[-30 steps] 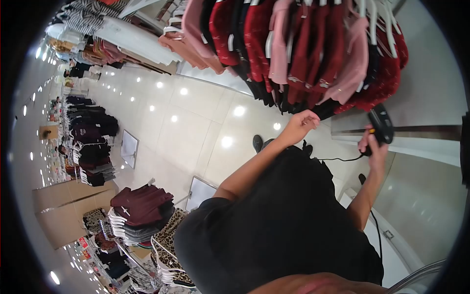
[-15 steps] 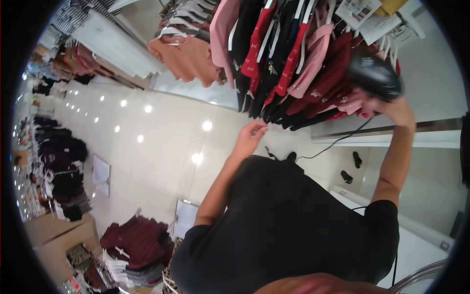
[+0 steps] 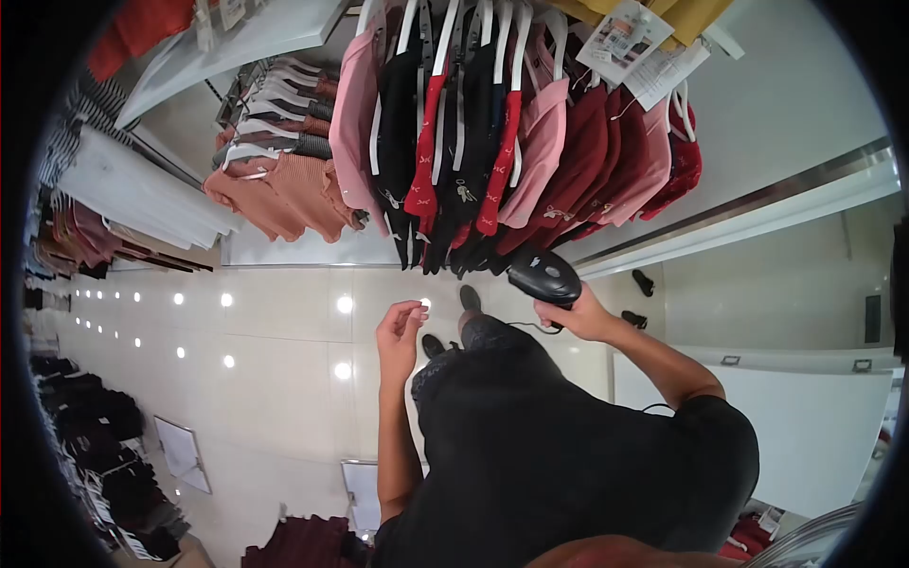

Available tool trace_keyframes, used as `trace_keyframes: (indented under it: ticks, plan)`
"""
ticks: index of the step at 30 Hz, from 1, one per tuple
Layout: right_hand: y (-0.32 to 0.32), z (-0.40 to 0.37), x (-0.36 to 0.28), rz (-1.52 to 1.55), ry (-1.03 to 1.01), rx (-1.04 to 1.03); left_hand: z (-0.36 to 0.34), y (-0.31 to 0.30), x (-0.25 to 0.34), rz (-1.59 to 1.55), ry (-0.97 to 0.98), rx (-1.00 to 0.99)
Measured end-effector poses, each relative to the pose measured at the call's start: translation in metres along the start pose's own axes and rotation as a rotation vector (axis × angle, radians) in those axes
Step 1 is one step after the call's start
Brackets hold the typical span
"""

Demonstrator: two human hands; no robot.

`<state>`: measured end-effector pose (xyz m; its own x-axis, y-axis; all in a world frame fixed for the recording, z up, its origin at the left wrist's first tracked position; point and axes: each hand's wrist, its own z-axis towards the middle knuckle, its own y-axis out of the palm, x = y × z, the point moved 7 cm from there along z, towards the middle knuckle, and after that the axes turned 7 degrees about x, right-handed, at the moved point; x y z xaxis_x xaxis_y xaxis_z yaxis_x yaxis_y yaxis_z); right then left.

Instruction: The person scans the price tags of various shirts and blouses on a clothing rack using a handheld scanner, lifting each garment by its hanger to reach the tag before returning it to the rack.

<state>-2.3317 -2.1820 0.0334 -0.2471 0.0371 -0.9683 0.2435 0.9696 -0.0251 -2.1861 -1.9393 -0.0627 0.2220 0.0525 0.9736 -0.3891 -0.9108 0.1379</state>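
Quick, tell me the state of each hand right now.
Left hand: open, fingers loosely curled, holding nothing.
Right hand: closed on the black barcode scanner, below the hanging clothes.

Glossy black plastic scanner (image 3: pixel 543 276); soft knit cloth tops (image 3: pixel 516 142); paper tags (image 3: pixel 617 38); polished, reflective floor tiles (image 3: pixel 284 341).

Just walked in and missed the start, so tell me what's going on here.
A person in a black top stands in a clothes shop, facing a rack of hanging tops in pink, black and red. Their right hand grips a black handheld scanner on a cord, held just below the garments' hems. Their left hand is raised and empty, fingers loosely curled, touching nothing. Paper price tags hang near the top of the rack.
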Motion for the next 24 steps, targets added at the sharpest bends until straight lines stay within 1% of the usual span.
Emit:
trace_keyframes:
  ticks: [1, 3, 5, 6, 7, 8, 10, 11, 13, 14, 16, 17, 19, 20, 21, 23, 24]
  plan:
    - [-0.002, 0.0, 0.001, -0.018, -0.011, 0.021, 0.004, -0.001, 0.005, 0.023, -0.008, -0.004]
    - [-0.009, 0.002, 0.003, 0.012, -0.02, 0.048, 0.018, 0.014, 0.019, -0.094, -0.009, -0.073]
    - [-0.019, 0.005, 0.002, -0.058, -0.083, 0.112, 0.032, 0.029, 0.045, -0.073, 0.02, -0.091]
    - [-0.022, 0.007, 0.003, 0.002, -0.058, 0.159, 0.038, 0.042, 0.062, -0.099, 0.035, -0.157]
    - [-0.022, 0.01, 0.003, 0.024, -0.059, 0.154, 0.043, 0.055, 0.081, -0.121, 0.053, -0.222]
    - [-0.024, 0.014, 0.001, 0.039, -0.085, 0.178, 0.049, 0.068, 0.099, -0.095, 0.054, -0.217]
    - [-0.026, 0.022, -0.007, 0.096, -0.124, 0.223, 0.055, 0.104, 0.145, -0.242, 0.177, -0.344]
    - [-0.026, 0.025, -0.008, 0.127, -0.13, 0.216, 0.058, 0.118, 0.159, -0.256, 0.205, -0.466]
    - [-0.031, 0.033, -0.011, 0.033, -0.127, 0.26, 0.074, 0.141, 0.176, -0.281, 0.286, -0.502]
    - [-0.032, 0.036, -0.028, -0.027, -0.264, 0.28, 0.087, 0.151, 0.176, -0.253, 0.285, -0.503]
    - [-0.032, 0.04, -0.034, 0.018, -0.291, 0.305, 0.112, 0.164, 0.177, -0.187, 0.369, -0.436]
    - [-0.034, 0.043, -0.036, 0.038, -0.311, 0.331, 0.118, 0.172, 0.175, -0.165, 0.374, -0.439]
    - [-0.037, 0.051, -0.043, 0.041, -0.362, 0.302, 0.129, 0.177, 0.181, 0.087, 0.632, -0.275]
    - [-0.037, 0.052, -0.045, 0.026, -0.394, 0.274, 0.141, 0.176, 0.177, 0.261, 0.707, -0.184]
    - [-0.039, 0.052, -0.043, 0.043, -0.392, 0.277, 0.152, 0.178, 0.175, 0.114, 0.646, -0.135]
    - [-0.044, 0.057, -0.044, -0.008, -0.414, 0.282, 0.17, 0.181, 0.177, 0.096, 0.536, -0.158]
    - [-0.048, 0.059, -0.042, 0.003, -0.415, 0.283, 0.176, 0.184, 0.184, 0.115, 0.597, -0.122]
